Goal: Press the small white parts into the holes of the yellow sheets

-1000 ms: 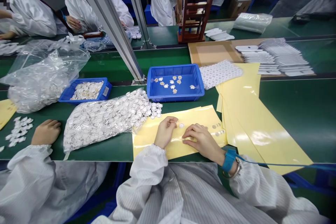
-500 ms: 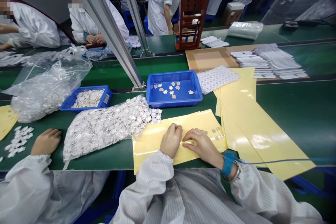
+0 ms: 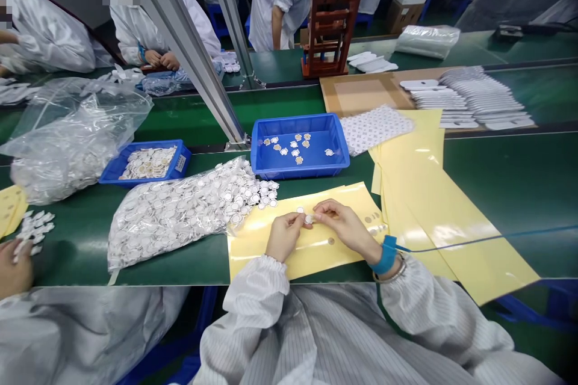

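At the centre of the frame we pinch a small disc (image 3: 308, 218) between the fingertips of our left hand (image 3: 280, 236) and right hand (image 3: 345, 227), over the yellow sheet (image 3: 316, 252). Left of it lies a bag of discs (image 3: 171, 216), and a blue tray (image 3: 300, 167) stands higher up.

both hands (image 3: 311, 225) pinch a small white disc (image 3: 309, 218) over the yellow sheet (image 3: 271, 234).
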### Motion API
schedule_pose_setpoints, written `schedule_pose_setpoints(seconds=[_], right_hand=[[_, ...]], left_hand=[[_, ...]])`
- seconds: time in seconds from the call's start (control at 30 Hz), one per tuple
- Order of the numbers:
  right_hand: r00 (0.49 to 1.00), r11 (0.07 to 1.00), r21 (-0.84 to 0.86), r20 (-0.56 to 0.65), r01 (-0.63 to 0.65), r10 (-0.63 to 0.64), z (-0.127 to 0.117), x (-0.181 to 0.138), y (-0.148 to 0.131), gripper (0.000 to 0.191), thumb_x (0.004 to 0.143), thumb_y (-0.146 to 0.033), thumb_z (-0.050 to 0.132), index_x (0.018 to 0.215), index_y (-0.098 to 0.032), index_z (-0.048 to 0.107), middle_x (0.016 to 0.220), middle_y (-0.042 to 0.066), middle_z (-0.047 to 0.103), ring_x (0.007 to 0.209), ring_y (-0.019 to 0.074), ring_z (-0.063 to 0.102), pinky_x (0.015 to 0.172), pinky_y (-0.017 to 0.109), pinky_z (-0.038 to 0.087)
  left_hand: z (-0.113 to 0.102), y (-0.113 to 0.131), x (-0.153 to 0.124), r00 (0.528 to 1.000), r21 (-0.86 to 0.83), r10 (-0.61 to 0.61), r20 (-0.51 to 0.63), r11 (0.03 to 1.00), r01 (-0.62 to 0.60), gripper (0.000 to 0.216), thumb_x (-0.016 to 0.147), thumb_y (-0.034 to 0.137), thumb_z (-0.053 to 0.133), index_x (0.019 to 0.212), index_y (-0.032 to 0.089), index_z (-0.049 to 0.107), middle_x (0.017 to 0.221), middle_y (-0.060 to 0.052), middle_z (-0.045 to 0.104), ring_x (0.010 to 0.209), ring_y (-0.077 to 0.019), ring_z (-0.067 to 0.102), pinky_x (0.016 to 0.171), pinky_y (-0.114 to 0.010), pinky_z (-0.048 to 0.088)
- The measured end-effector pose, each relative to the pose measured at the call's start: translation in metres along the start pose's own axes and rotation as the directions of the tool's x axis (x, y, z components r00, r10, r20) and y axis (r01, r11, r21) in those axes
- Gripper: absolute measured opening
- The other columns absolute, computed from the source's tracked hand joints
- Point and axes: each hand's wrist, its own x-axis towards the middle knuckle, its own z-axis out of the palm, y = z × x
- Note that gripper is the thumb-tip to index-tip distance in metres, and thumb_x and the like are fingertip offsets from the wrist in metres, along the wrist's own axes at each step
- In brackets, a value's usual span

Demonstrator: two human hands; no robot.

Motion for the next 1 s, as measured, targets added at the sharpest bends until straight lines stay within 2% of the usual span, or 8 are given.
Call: schedule_pose_setpoints(seconds=[0.13, 0.27, 0.47, 0.63, 0.77, 0.93, 1.0], right_hand=[[1.0, 1.0, -0.012, -0.015, -0.021, 0.02, 0.009, 0.007, 0.007, 0.019, 0.078, -0.038, 0.06, 0.074, -0.019, 0.059, 0.095, 0.006, 0.06, 0.095, 0.0209, 0.057, 0.087, 0.038, 0.046], [1.0, 0.999, -0.051, -0.012, 0.016, -0.016, 0.012, 0.006, 0.01, 0.018, 0.08, -0.038, 0.058, 0.075, -0.02, 0.06, 0.097, 0.006, 0.06, 0.099, 0.0221, 0.056, 0.09, 0.042, 0.046], [0.999, 0.997, -0.069, -0.016, 0.045, -0.047, 0.012, 0.005, 0.012, 0.018, 0.081, -0.037, 0.057, 0.076, -0.02, 0.059, 0.096, 0.007, 0.06, 0.099, 0.0216, 0.056, 0.092, 0.042, 0.044], [0.999, 0.995, -0.088, -0.021, 0.046, -0.048, 0.012, 0.005, 0.012, 0.015, 0.082, -0.034, 0.056, 0.077, -0.019, 0.057, 0.096, 0.007, 0.06, 0.097, 0.0209, 0.056, 0.091, 0.039, 0.044], [0.998, 0.992, -0.116, -0.029, 0.053, -0.057, 0.014, 0.006, 0.014, 0.016, 0.082, -0.034, 0.057, 0.077, -0.019, 0.058, 0.096, 0.007, 0.06, 0.097, 0.0207, 0.056, 0.09, 0.038, 0.044], [0.995, 0.993, -0.107, -0.086, 0.046, -0.056, 0.016, 0.004, 0.014, 0.017, 0.079, -0.035, 0.062, 0.082, -0.02, 0.056, 0.087, 0.004, 0.061, 0.086, 0.0188, 0.058, 0.081, 0.035, 0.047], [0.995, 0.997, -0.065, -0.093, 0.029, -0.035, 0.016, 0.003, 0.011, 0.021, 0.077, -0.035, 0.065, 0.087, -0.02, 0.056, 0.083, 0.003, 0.062, 0.081, 0.0178, 0.059, 0.077, 0.033, 0.048]], left_hand=[[0.001, -0.001, 0.001, 1.0, 0.012, 0.026, -0.014, 1.0, -0.026, 0.029, 0.077, 0.038, 0.056, 0.067, 0.015, 0.07, 0.06, -0.003, 0.065, 0.045, -0.0089, 0.041, 0.045, -0.021, 0.033], [0.003, -0.001, 0.001, 0.999, -0.007, 0.046, -0.02, 0.999, -0.046, 0.025, 0.076, 0.035, 0.057, 0.066, 0.017, 0.07, 0.056, -0.003, 0.064, 0.059, -0.0152, 0.056, 0.054, -0.023, 0.042], [0.003, -0.001, 0.001, 0.999, -0.005, 0.044, -0.009, 0.999, -0.044, 0.024, 0.077, 0.034, 0.056, 0.071, 0.017, 0.071, 0.061, -0.004, 0.068, 0.068, -0.018, 0.061, 0.064, -0.026, 0.047], [0.002, 0.0, 0.0, 0.999, -0.003, 0.042, 0.001, 0.999, -0.042, 0.024, 0.077, 0.034, 0.056, 0.07, 0.017, 0.07, 0.064, -0.005, 0.069, 0.067, -0.0175, 0.061, 0.064, -0.026, 0.046], [0.002, 0.0, 0.0, 0.999, -0.005, 0.044, 0.011, 0.999, -0.044, 0.024, 0.077, 0.035, 0.056, 0.07, 0.016, 0.07, 0.065, -0.005, 0.069, 0.062, -0.0156, 0.058, 0.057, -0.024, 0.044], [-0.001, 0.004, -0.001, 0.998, -0.06, 0.03, 0.05, 0.998, -0.027, 0.027, 0.076, 0.039, 0.058, 0.07, 0.015, 0.067, 0.062, -0.003, 0.065, 0.044, -0.0085, 0.041, 0.045, -0.022, 0.032], [-0.002, 0.008, -0.003, 0.997, -0.08, 0.03, 0.073, 0.997, -0.024, 0.03, 0.076, 0.042, 0.058, 0.068, 0.014, 0.065, 0.053, 0.0, 0.058, 0.042, -0.0074, 0.036, 0.044, -0.022, 0.028]])
